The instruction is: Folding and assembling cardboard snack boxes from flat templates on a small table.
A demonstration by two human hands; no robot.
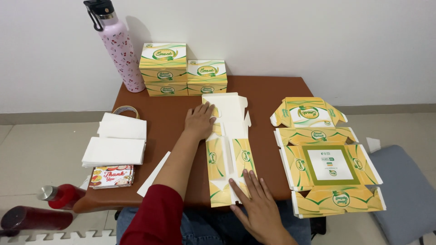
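Both hands flat on a half-folded yellow-green carton blank (227,149) at mid-counter. Left hand (199,120) presses the upper white panel, fingers (206,109) together and extended, gripping nothing. Right hand (254,204) pins the near end at the counter (172,113) front edge, fingers slightly spread, also flat.

Progress, judging by layout: three finished boxes (181,70) stacked at the back wall; this blank has side panels partly folded, not closed; a stack of flat blanks (327,154) waits on the right, overhanging the counter edge.

Room: bare counter between the blank and the flat stack. Left side is crowded by white paper stacks (118,143), tape roll (126,110), cards (112,176) and pink bottle (120,50).
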